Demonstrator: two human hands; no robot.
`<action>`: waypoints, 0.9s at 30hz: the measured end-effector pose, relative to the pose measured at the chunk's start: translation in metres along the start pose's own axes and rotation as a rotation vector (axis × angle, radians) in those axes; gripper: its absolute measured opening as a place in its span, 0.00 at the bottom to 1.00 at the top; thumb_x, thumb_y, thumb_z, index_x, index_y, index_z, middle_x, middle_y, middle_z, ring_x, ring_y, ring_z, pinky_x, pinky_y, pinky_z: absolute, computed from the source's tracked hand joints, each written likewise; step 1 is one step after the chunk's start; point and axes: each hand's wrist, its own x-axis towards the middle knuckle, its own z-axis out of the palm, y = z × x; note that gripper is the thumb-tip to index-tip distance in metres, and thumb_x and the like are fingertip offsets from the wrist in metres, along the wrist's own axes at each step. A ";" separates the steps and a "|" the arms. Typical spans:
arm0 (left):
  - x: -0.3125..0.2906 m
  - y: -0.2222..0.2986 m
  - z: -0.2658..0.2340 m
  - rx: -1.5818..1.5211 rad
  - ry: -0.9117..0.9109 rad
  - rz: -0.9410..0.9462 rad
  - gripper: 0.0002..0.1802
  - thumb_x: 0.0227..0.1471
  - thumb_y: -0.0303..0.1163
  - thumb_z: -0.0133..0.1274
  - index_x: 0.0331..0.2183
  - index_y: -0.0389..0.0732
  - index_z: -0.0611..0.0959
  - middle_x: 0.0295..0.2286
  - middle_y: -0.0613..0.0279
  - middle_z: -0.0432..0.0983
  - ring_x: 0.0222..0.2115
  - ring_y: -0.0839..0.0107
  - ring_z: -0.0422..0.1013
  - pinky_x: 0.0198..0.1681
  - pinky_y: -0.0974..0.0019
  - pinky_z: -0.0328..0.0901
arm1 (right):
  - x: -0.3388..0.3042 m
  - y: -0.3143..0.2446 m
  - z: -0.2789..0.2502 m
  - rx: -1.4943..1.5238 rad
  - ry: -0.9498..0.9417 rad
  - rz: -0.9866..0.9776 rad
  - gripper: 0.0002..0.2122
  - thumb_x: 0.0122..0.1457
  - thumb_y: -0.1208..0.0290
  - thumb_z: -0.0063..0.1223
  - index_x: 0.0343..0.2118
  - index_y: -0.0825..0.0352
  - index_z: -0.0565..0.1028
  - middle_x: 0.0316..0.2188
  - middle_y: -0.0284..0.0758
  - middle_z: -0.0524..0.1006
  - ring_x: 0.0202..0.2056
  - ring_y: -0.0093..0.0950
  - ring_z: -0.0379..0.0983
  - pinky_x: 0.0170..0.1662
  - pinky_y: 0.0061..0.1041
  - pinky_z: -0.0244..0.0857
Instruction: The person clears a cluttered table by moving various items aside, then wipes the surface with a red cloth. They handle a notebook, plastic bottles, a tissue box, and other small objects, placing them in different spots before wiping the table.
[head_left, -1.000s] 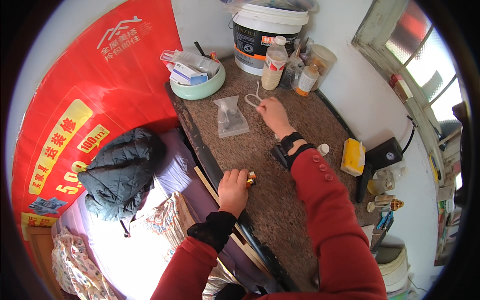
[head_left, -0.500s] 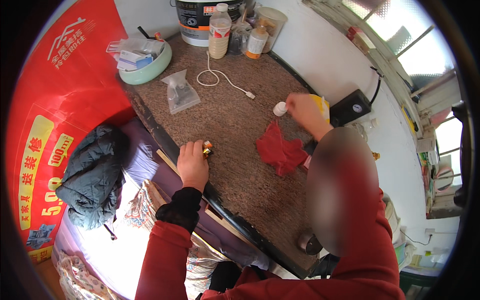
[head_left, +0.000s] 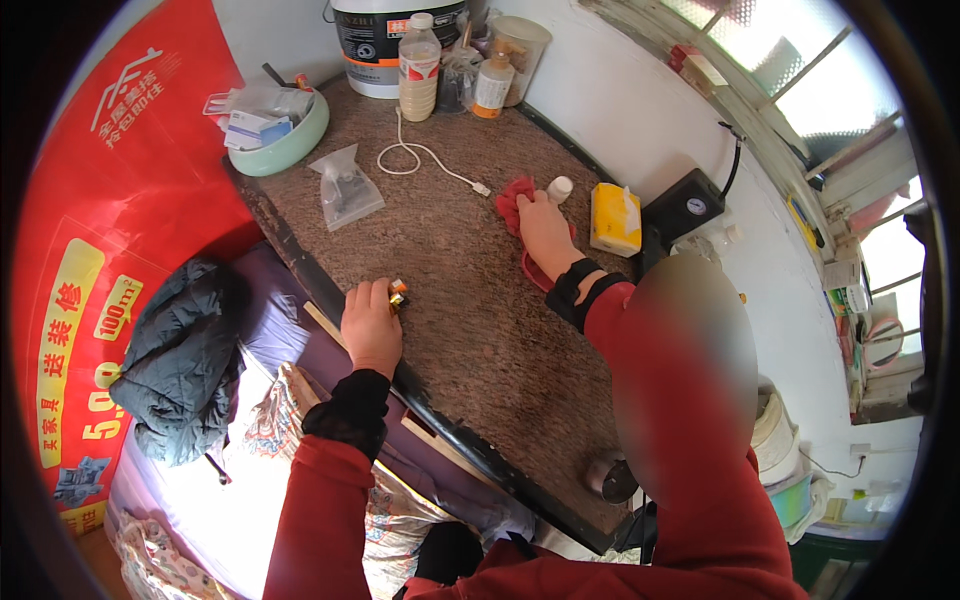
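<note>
My right hand point(head_left: 545, 232) is closed on a red cloth point(head_left: 517, 190), pressing it against the brown speckled tabletop point(head_left: 470, 330). Part of the cloth hangs out below the palm. Just beyond those fingers stands a small white bottle point(head_left: 560, 189), and a yellow tissue pack point(head_left: 616, 218) lies to the right. Near the table's left edge, my left hand point(head_left: 371, 325) rests with its fingers curled around small batteries point(head_left: 398, 292) with orange and gold ends. The fingers partly cover them.
At the back are a bucket point(head_left: 375, 75), a plastic bottle point(head_left: 418, 85), an orange-and-white bottle point(head_left: 492, 88) and a green bowl point(head_left: 290, 145) of packets. A zip bag point(head_left: 346, 190) and white cable point(head_left: 430, 155) lie nearer. A black air pump point(head_left: 685, 212) stands by the wall.
My right hand has left the white bottle's side, taken hold of the red cloth and brought it up and left beside the bottle. The tissue pack is now uncovered. My left hand keeps its place.
</note>
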 end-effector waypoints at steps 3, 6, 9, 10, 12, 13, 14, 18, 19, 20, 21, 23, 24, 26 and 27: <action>0.000 0.001 -0.002 -0.001 0.000 -0.004 0.23 0.36 0.19 0.57 0.40 0.41 0.77 0.33 0.57 0.70 0.38 0.54 0.68 0.42 0.56 0.66 | -0.002 -0.043 0.009 0.115 0.011 -0.162 0.10 0.58 0.78 0.46 0.42 0.71 0.72 0.40 0.48 0.71 0.40 0.45 0.72 0.38 0.37 0.74; 0.000 0.001 -0.003 -0.004 -0.012 -0.012 0.22 0.37 0.19 0.58 0.40 0.41 0.77 0.33 0.57 0.70 0.37 0.54 0.68 0.41 0.56 0.66 | -0.005 -0.084 0.021 0.251 0.147 -0.403 0.17 0.57 0.79 0.45 0.51 0.69 0.70 0.44 0.42 0.72 0.45 0.46 0.68 0.45 0.40 0.68; 0.001 0.002 -0.004 -0.013 -0.012 -0.019 0.22 0.37 0.20 0.58 0.40 0.42 0.77 0.32 0.57 0.70 0.37 0.54 0.68 0.40 0.55 0.66 | 0.042 -0.084 0.029 0.210 0.222 -0.442 0.18 0.57 0.80 0.43 0.52 0.68 0.70 0.46 0.42 0.72 0.45 0.46 0.67 0.49 0.39 0.65; 0.001 0.001 -0.005 -0.025 -0.002 -0.011 0.22 0.37 0.20 0.58 0.39 0.42 0.77 0.32 0.58 0.70 0.36 0.54 0.68 0.39 0.55 0.66 | 0.063 -0.080 0.033 0.105 0.297 -0.358 0.15 0.58 0.76 0.44 0.49 0.68 0.72 0.40 0.42 0.74 0.43 0.43 0.69 0.47 0.36 0.66; 0.001 0.001 -0.005 -0.026 -0.013 -0.019 0.22 0.37 0.20 0.58 0.39 0.42 0.77 0.31 0.57 0.70 0.36 0.54 0.68 0.39 0.55 0.66 | 0.105 -0.070 0.039 0.050 0.264 -0.093 0.14 0.61 0.74 0.42 0.49 0.68 0.72 0.41 0.42 0.75 0.43 0.44 0.69 0.46 0.37 0.67; 0.002 0.001 -0.004 -0.027 -0.017 -0.023 0.22 0.37 0.20 0.58 0.39 0.42 0.77 0.31 0.57 0.70 0.36 0.54 0.68 0.39 0.55 0.66 | 0.122 -0.067 0.043 0.082 0.243 -0.010 0.14 0.62 0.73 0.42 0.50 0.69 0.72 0.44 0.43 0.73 0.44 0.45 0.69 0.45 0.37 0.69; 0.002 0.001 -0.004 -0.036 -0.004 -0.018 0.22 0.38 0.20 0.58 0.40 0.42 0.76 0.32 0.57 0.70 0.36 0.54 0.68 0.39 0.55 0.65 | 0.133 -0.069 0.050 0.106 0.340 0.063 0.14 0.62 0.73 0.42 0.48 0.70 0.72 0.45 0.44 0.72 0.44 0.46 0.69 0.44 0.37 0.70; 0.001 0.000 -0.005 -0.023 -0.010 -0.007 0.21 0.38 0.21 0.58 0.40 0.41 0.76 0.32 0.57 0.70 0.36 0.54 0.68 0.39 0.55 0.65 | 0.167 -0.075 0.056 0.530 0.566 0.254 0.11 0.63 0.71 0.42 0.43 0.72 0.72 0.44 0.47 0.70 0.44 0.48 0.68 0.44 0.40 0.70; 0.001 -0.001 -0.006 -0.027 -0.013 -0.016 0.21 0.38 0.20 0.58 0.40 0.41 0.76 0.32 0.57 0.69 0.36 0.54 0.68 0.39 0.55 0.65 | 0.164 -0.076 0.055 0.461 0.560 0.186 0.10 0.63 0.71 0.42 0.41 0.71 0.71 0.43 0.48 0.70 0.45 0.48 0.68 0.44 0.41 0.69; 0.001 -0.001 -0.006 -0.039 -0.021 -0.015 0.21 0.38 0.20 0.58 0.40 0.41 0.76 0.31 0.57 0.69 0.36 0.54 0.68 0.39 0.55 0.65 | 0.156 -0.074 0.053 0.409 0.513 0.112 0.10 0.63 0.70 0.43 0.40 0.71 0.71 0.42 0.48 0.70 0.45 0.48 0.68 0.44 0.42 0.69; 0.000 -0.001 -0.006 -0.056 -0.027 -0.010 0.21 0.38 0.20 0.57 0.39 0.41 0.76 0.31 0.57 0.69 0.36 0.54 0.68 0.39 0.55 0.65 | 0.144 -0.071 0.048 0.341 0.427 0.092 0.09 0.63 0.70 0.44 0.39 0.71 0.71 0.41 0.49 0.70 0.45 0.48 0.68 0.44 0.44 0.68; 0.000 -0.001 -0.005 -0.060 -0.018 -0.011 0.21 0.38 0.20 0.57 0.40 0.41 0.77 0.32 0.56 0.70 0.37 0.53 0.68 0.40 0.55 0.65 | 0.109 -0.073 0.038 0.399 0.310 -0.028 0.08 0.60 0.71 0.49 0.37 0.70 0.71 0.40 0.49 0.70 0.41 0.48 0.70 0.42 0.46 0.67; 0.001 -0.001 -0.004 -0.066 -0.029 -0.026 0.22 0.37 0.19 0.57 0.40 0.40 0.76 0.33 0.56 0.70 0.37 0.52 0.68 0.41 0.55 0.65 | 0.081 -0.075 0.033 0.414 0.305 -0.157 0.06 0.59 0.72 0.50 0.36 0.69 0.71 0.40 0.48 0.70 0.39 0.48 0.71 0.42 0.46 0.67; 0.000 -0.001 -0.003 -0.073 -0.025 -0.039 0.23 0.37 0.18 0.56 0.41 0.39 0.77 0.33 0.55 0.71 0.38 0.52 0.68 0.42 0.55 0.65 | 0.029 -0.087 0.016 0.418 0.140 -0.383 0.07 0.57 0.72 0.54 0.36 0.68 0.71 0.36 0.45 0.69 0.41 0.45 0.70 0.44 0.39 0.67; 0.000 -0.001 -0.003 -0.059 -0.007 -0.032 0.22 0.37 0.20 0.56 0.40 0.40 0.77 0.33 0.56 0.71 0.37 0.53 0.68 0.41 0.55 0.65 | 0.004 -0.090 0.005 0.522 0.126 -0.515 0.07 0.58 0.70 0.54 0.37 0.66 0.73 0.38 0.43 0.70 0.42 0.43 0.70 0.45 0.36 0.67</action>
